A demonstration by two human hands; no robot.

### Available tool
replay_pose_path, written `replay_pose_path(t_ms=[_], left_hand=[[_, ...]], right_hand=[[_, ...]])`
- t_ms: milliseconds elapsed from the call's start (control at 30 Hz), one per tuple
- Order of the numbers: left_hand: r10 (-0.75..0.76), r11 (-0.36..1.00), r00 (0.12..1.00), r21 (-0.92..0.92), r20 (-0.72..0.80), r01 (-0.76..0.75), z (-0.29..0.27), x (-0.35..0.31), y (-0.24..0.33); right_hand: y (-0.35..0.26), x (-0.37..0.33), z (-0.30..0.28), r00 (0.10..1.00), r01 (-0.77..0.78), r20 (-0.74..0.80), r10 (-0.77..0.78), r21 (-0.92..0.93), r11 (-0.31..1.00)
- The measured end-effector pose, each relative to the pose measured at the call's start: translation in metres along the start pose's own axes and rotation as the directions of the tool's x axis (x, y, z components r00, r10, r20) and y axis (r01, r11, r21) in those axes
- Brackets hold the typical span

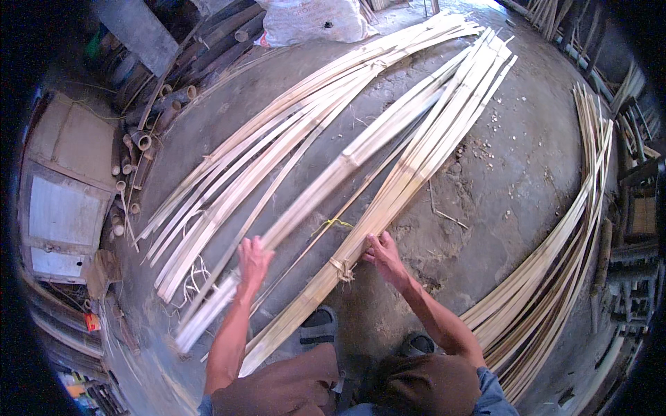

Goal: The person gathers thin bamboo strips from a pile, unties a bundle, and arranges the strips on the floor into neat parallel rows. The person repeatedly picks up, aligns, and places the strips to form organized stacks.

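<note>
My left hand [255, 262] is closed round a long, wide bamboo strip [350, 158], whose near end is smeared by motion. Beside it on the right lies a bundle of split bamboo [395, 191], bound near my feet with a twisted tie [341, 269]. The fingers of my right hand [386, 258] are curled against the bundle's right edge, just beyond that tie. A thin yellow tie [336, 222] shows between the strip and the bundle.
More pale bamboo strips [270, 142] lie spread to the left, and another bundle [555, 270] lies at the right. Bamboo poles [142, 142] are stacked by the left wall. A white sack [312, 21] stands at the back. My sandalled feet [319, 326] are close to the bundle.
</note>
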State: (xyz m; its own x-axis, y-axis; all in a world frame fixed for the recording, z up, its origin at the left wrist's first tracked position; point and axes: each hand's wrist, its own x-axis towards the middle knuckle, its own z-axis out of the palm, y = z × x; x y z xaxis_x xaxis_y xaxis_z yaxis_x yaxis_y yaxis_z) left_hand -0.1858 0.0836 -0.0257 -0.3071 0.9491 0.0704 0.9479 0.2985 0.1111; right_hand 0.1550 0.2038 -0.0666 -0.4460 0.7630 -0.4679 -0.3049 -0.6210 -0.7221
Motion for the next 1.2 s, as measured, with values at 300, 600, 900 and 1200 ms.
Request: replay_pose_path(t_ms=[300, 600, 900, 1200], left_hand=[[-0.099, 0.981, 0.960, -0.138, 0.260, 0.138, -0.120, 0.018, 0.015], [-0.203, 0.893, 0.968, -0.377, 0.149, 0.246, -0.109, -0.118, 0.077], [-0.255, 0.845, 0.966, -0.494, -0.032, 0.207, -0.146, -0.126, 0.053], [-0.156, 0.968, 0.957, -0.233, -0.244, 0.098, -0.177, -0.016, -0.001]], right_hand=[[-0.073, 0.009, 0.008, 0.994, 0.076, -0.014, -0.107, -0.617, 0.783], [-0.124, -0.015, 0.123, 0.959, 0.281, 0.026, -0.281, -0.016, 0.960], [-0.157, -0.046, 0.173, 0.820, 0.526, 0.374, -0.432, -0.196, 0.828], [-0.136, -0.049, 0.099, 0.882, 0.472, 0.266, -0.390, -0.525, 0.708]])
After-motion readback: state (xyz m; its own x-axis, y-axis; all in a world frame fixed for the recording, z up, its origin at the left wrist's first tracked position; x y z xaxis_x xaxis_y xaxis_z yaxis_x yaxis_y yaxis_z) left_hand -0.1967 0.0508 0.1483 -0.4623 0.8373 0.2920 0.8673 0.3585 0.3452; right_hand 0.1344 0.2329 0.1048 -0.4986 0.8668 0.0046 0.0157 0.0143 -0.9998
